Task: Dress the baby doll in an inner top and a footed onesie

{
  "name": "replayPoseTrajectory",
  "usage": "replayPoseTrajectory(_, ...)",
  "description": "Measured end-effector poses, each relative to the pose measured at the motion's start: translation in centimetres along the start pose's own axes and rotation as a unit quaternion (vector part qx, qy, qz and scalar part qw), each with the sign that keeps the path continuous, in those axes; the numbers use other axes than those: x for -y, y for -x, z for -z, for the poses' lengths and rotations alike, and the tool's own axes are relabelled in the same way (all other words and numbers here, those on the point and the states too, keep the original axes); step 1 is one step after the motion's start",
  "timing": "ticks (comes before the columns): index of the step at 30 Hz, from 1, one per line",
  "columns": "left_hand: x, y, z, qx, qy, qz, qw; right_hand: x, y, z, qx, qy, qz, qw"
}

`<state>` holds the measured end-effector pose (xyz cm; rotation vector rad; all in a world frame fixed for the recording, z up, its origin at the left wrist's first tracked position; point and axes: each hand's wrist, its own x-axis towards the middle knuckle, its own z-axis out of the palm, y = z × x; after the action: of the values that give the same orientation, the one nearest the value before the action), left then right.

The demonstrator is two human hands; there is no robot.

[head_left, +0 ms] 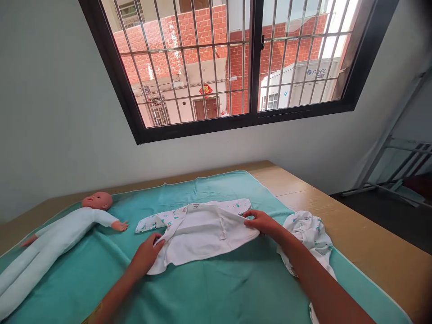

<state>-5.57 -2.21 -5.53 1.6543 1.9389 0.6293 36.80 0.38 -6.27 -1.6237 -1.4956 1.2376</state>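
A: State the condition of the grip in the head view.

B: Both hands were engaged on one item. The left hand (pixel 150 252) pinched the left edge of the small shirt (pixel 202 236) between thumb and fingers. The right hand (pixel 261 222) pinched the opposite edge, close to the sleeve.

A: Specify the position of the small shirt.

B: It was spread near the middle of the green cloth (pixel 216 297), plain white side up, collar toward the window (pixel 255 72). The sleeves, printed with small green motifs, extended to either side. A small printed mark was visible at the collar.

A: Identify the items to each side.

B: Left: a doll (pixel 72 227) with a white body lay on the green cloth, clear of the left hand, one arm directed toward the small shirt. Right: a printed garment (pixel 307 229) lay crumpled, partly hidden by the right forearm; contact between them could not be determined.

A: Describe the support and surroundings.

B: A wooden table (pixel 297 191) carried the green cloth, its bare surface exposed along the right side. The window was dark-framed, with metal bars outside.
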Motion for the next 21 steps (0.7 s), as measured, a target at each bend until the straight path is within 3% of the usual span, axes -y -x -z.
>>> replayPoseTrajectory(3, 0.0, -0.1, 1.2, -0.059, 0.161, 0.069, 0.983, 0.3, 0.2, 0.2, -0.005, -0.041, 0.005, 0.999)
replayPoseTrajectory(5, 0.6, -0.1, 1.7, -0.071, 0.212, 0.094, 0.97, 0.4, 0.4, 0.5, -0.006, -0.068, 0.013, 0.998)
replayPoseTrajectory(7, 1.6, 0.1, 1.7, -0.077, 0.173, 0.087, 0.978, 0.0, 0.5, 1.1, -0.006, -0.044, 0.015, 0.999)
replayPoseTrajectory(9, 3.0, 0.7, 1.5, -0.08, 0.068, 0.071, 0.992, -0.8, 0.3, 1.8, -0.017, 0.04, 0.029, 0.999)
replayPoseTrajectory(13, 6.8, 2.1, 2.3, -0.119, -0.058, 0.022, 0.991, -2.9, -0.7, 3.7, -0.084, 0.185, 0.087, 0.975)
replayPoseTrajectory(17, 12.6, 3.4, 6.5, -0.2, -0.071, -0.003, 0.977, -3.1, -1.5, 3.6, -0.143, 0.19, 0.078, 0.968)
replayPoseTrajectory(19, 16.1, 4.2, 9.7, -0.257, -0.133, 0.001, 0.957, -1.3, -1.4, 1.8, -0.131, 0.177, 0.078, 0.972)
replayPoseTrajectory(21, 20.0, 5.0, 13.0, -0.315, -0.195, 0.031, 0.928, 2.3, -1.4, -1.7, -0.082, 0.153, 0.108, 0.979)
